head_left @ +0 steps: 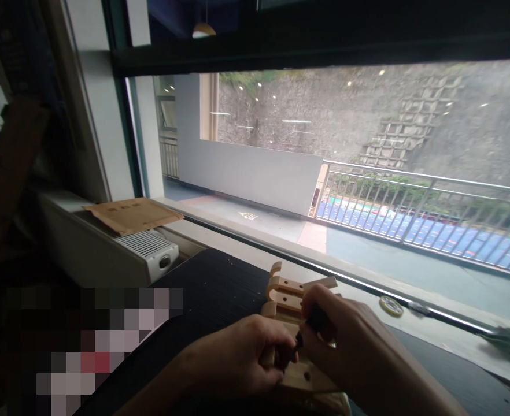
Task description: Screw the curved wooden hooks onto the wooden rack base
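Several pale wooden hook-shaped pieces (pixel 281 299) with drilled holes lie on a dark tabletop by the window. My right hand (pixel 346 329) is closed around the black handle of what looks like a screwdriver (pixel 318 320). Its dark shaft slants down and left toward my left hand (pixel 255 352). That hand's fingers are curled in a pinch around a wooden piece (pixel 269 353), close to the shaft's tip. Beneath both hands is a wider wooden board (pixel 311 377) with a dark hole. Exactly where the tip touches is hidden by my fingers.
The dark table (pixel 224 289) meets a pale window sill (pixel 354 289). A round yellow-rimmed object (pixel 391 306) lies on the sill. A brown envelope (pixel 136 214) rests on a white vented unit (pixel 146 245) at left. The lower left is pixelated.
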`<state>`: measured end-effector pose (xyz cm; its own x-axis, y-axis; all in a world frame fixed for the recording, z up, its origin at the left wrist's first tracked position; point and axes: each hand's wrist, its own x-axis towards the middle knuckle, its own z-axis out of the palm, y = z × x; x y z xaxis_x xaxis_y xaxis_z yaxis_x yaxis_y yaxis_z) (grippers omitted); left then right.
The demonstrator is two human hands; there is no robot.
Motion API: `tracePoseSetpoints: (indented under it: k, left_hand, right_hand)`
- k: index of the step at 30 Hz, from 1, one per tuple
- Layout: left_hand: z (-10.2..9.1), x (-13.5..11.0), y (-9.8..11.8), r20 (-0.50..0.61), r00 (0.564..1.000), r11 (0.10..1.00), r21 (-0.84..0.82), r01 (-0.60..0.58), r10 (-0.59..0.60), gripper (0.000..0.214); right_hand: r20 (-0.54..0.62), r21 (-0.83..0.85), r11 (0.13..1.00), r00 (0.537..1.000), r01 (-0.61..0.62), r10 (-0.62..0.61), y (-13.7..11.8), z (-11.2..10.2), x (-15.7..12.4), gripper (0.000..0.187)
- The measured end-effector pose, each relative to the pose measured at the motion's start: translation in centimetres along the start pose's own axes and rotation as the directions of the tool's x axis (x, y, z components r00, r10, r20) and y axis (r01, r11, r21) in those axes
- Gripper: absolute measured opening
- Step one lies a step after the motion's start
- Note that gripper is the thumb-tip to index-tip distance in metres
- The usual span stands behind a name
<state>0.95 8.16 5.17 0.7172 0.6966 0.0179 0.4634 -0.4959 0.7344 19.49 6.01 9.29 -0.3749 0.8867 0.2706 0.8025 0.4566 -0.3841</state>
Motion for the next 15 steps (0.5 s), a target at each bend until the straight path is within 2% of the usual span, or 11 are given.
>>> tracePoseSetpoints:
  k: [5, 8, 11, 15]
  left_hand:
    - [0.4, -0.1, 0.8, -0.107, 0.994, 0.999, 0.027, -0.028, 0.031, 0.017]
    - [0.4, -0.3, 1.3, -0.121, 0.992, 0.999, 0.026, -0.043, 0.046, 0.017]
    - [0.6, -0.4, 1.3, -0.097, 0.995, 1.000, 0.027, -0.014, 0.016, 0.017]
    - [1.4, -0.4, 0.6, -0.174, 0.985, 1.000, -0.022, 0.017, -0.020, 0.022]
  right_hand:
    - [0.005, -0.013, 1.000, 1.000, -0.024, 0.024, -0.1, 0.0, 0.1, 0.010]
    - [0.007, -0.038, 0.999, 1.000, -0.028, 0.028, 0.1, 0.1, 0.1, 0.010]
    - [0.001, -0.042, 0.999, 1.000, -0.031, 0.031, 0.2, 0.2, 0.1, 0.008]
    - [0.015, -0.014, 1.000, 1.000, -0.018, 0.018, 0.2, 0.2, 0.0, 0.007]
